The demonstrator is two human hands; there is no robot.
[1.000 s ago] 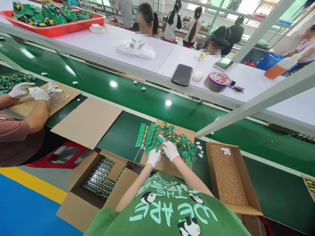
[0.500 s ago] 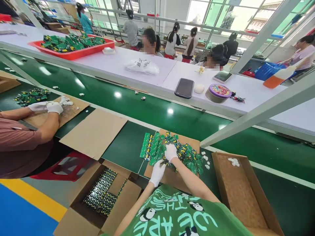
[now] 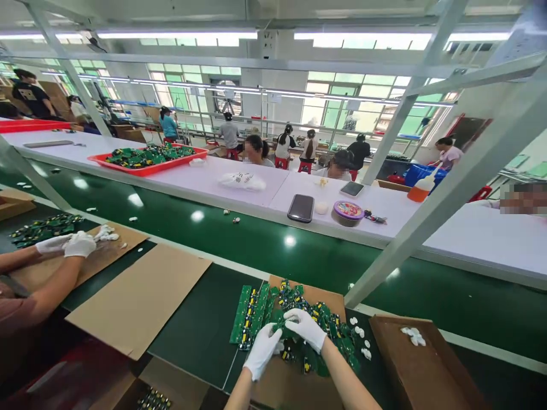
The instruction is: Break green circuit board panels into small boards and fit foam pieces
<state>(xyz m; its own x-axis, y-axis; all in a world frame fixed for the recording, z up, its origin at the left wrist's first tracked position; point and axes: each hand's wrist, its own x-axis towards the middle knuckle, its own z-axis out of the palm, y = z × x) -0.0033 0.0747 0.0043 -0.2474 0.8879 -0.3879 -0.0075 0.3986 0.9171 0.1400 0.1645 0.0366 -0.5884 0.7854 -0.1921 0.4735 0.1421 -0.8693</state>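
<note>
Both my hands wear white gloves and meet over a heap of small green circuit boards (image 3: 325, 327) lying on a cardboard sheet (image 3: 277, 381). My left hand (image 3: 262, 350) is curled with its fingers closed on a small board at the heap's near edge. My right hand (image 3: 305, 327) rests on the heap with fingers bent, pinching the same board. Long green board strips (image 3: 250, 313) lie flat just left of the heap.
A co-worker's gloved hands (image 3: 70, 245) work at the left on cardboard. An open brown box (image 3: 410, 370) stands at my right. Beyond the green belt (image 3: 239, 239), a white table holds a phone (image 3: 301, 208), a round tin (image 3: 348, 212) and a red tray (image 3: 149, 162).
The camera tilted up, so the far hall shows and my hands sit lower in view. My left hand came back up to the heap beside my right hand.
</note>
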